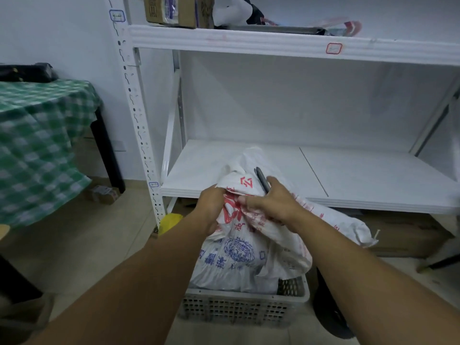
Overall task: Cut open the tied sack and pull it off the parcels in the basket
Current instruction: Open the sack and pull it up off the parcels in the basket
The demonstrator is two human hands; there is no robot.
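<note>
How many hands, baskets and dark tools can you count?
Hands: 2, left hand and right hand, both on the sack
Baskets: 1, the grey basket
Dark tools: 1, the dark tool in the right hand
Total: 4

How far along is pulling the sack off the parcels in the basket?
Done: unclear, no cut shows. In hand: the left hand and right hand, which also holds a dark tool, grip the sack. Left: pulling it off; it covers what the basket holds.
</note>
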